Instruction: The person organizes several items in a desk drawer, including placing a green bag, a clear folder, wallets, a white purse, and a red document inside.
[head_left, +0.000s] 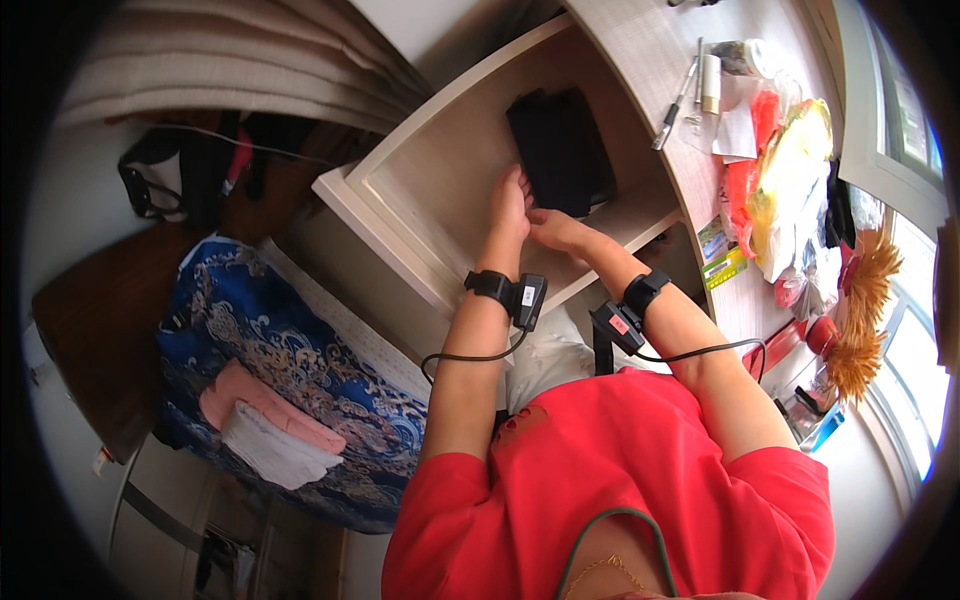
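Observation:
A black folded cloth item (559, 154) lies in a pale wooden drawer (442, 165), towards the right of its floor. At its left lower edge is my left hand (514, 196), palm turned towards the cloth and fingers slightly parted; whether the fingertips touch it is unclear. Just below the cloth, my right hand (559, 229) points its fingers left, close to my left wrist. Its fingertips are partly hidden, and I cannot see anything held in it. Each forearm wears a black strapped device with a cable.
On the right, a pale desktop (645, 45) carries pens (679, 101), a white tube (711, 84) and plastic bags (787, 187). A blue patterned bedcover (300, 352) at left bears pink and white folded cloths (262, 412). A curtain (247, 60) hangs beyond the drawer.

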